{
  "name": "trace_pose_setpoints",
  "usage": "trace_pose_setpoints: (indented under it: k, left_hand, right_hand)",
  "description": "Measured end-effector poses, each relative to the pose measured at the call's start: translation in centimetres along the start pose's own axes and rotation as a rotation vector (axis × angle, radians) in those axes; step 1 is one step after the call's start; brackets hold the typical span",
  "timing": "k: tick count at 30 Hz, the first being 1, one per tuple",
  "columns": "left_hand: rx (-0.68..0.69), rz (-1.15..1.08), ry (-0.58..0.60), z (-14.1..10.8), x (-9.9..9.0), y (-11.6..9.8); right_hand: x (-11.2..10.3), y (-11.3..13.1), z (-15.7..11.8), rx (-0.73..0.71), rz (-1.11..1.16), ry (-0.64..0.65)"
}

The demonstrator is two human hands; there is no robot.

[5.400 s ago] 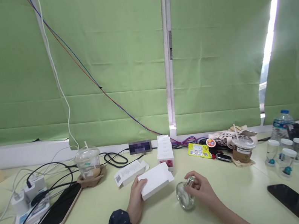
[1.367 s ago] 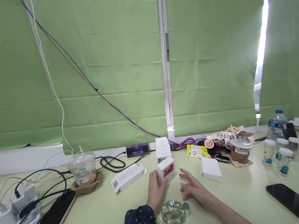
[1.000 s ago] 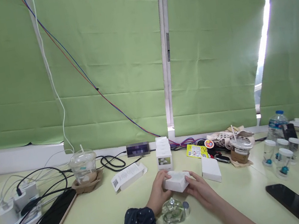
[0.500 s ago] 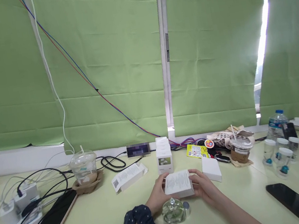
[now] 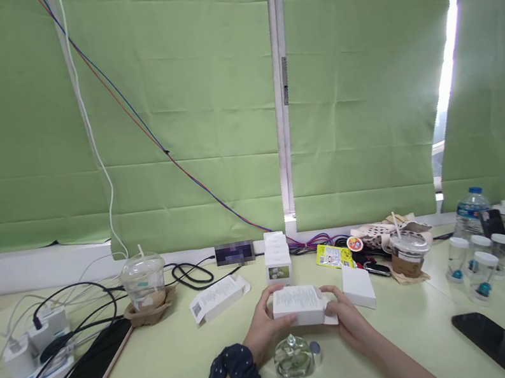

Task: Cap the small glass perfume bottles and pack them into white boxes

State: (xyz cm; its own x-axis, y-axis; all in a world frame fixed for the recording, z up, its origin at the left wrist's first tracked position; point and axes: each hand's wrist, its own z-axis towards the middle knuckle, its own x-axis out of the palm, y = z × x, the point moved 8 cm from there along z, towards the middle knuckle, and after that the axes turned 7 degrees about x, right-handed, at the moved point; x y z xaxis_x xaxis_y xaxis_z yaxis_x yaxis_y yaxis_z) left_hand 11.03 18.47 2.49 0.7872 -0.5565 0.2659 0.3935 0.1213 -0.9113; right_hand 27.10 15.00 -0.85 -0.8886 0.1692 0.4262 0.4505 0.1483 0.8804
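Low over the table, a small white printed box (image 5: 297, 304) lies between my two hands. My left hand (image 5: 264, 322) grips its left end, thumb along the front side and fingers behind. At the right end, the fingers of my right hand (image 5: 344, 314) hold the box by an end flap (image 5: 331, 319) that sticks out. Just in front stands a clear glass perfume bottle (image 5: 293, 361) with pale green liquid, its sprayer uncovered. A silver cap (image 5: 315, 352) sits beside the bottle on the right. A dark dotted scrunchie is around my left wrist.
Behind my hands stands a row of white boxes (image 5: 279, 268). An opened carton (image 5: 220, 299) lies left and a white box (image 5: 358, 287) right. Farther out are drink cups (image 5: 144, 284), phones (image 5: 501, 341), cables, lidded jars (image 5: 483, 276) and a water bottle (image 5: 472, 210).
The box has shifted slightly left and up in my hands, and a flap now shows at its right end. My left thumb has come onto its front side.
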Motion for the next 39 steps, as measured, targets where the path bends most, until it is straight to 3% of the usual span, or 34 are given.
trace_pose_setpoints:
  k: [7,16,22,29,32,39]
  left_hand:
    - [-0.014,-0.062,0.002,0.2,-0.5,0.4]
    - [-0.054,-0.121,-0.088,0.4,-1.8,1.4]
    - [-0.076,-0.106,-0.093,0.6,-2.1,1.4]
    - [-0.108,-0.102,-0.165,0.4,-2.4,1.5]
    - [-0.117,-0.084,-0.186,0.2,-2.4,1.4]
    - [-0.093,-0.008,-0.201,-0.1,-2.1,0.9]
  right_hand:
    - [-0.6,0.2,-0.3,-0.045,0.034,-0.039]
    - [-0.7,0.0,-0.2,-0.015,0.027,-0.04]
    - [0.6,-0.2,-0.5,0.011,0.077,0.088]
    - [0.6,0.3,-0.6,0.031,0.273,0.122]
    - [0.7,0.6,-0.7,-0.035,0.198,0.137]
    - [-0.2,0.4,-0.6,-0.093,0.009,-0.006]
